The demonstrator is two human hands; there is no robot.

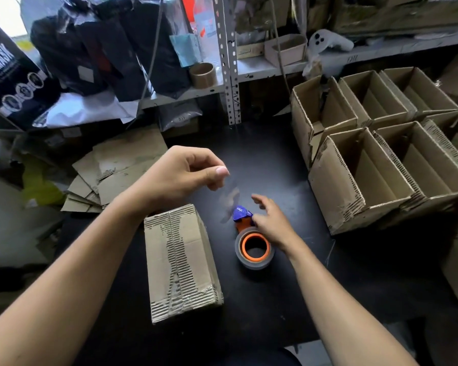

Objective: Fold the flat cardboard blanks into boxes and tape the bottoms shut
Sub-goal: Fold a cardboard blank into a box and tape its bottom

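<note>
Taped box (181, 262) on table (315, 299) at left, tape dispenser (251, 241) just right of it, open boxes (381, 154) far right, flat blanks (111, 173) behind left.

Both forearms are bare to the frame edge, no sleeves showing; the left hand (180, 171) and right hand (271, 223) wear nothing.

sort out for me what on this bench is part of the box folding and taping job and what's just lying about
Part of the job:
- upturned box, its bottom seam taped
- tape dispenser, right hand on it
- left hand pinching a strip of tape
- flat blanks
- open finished boxes

Lying about:
- empty tape core
- face mask carton
- white controller
</note>
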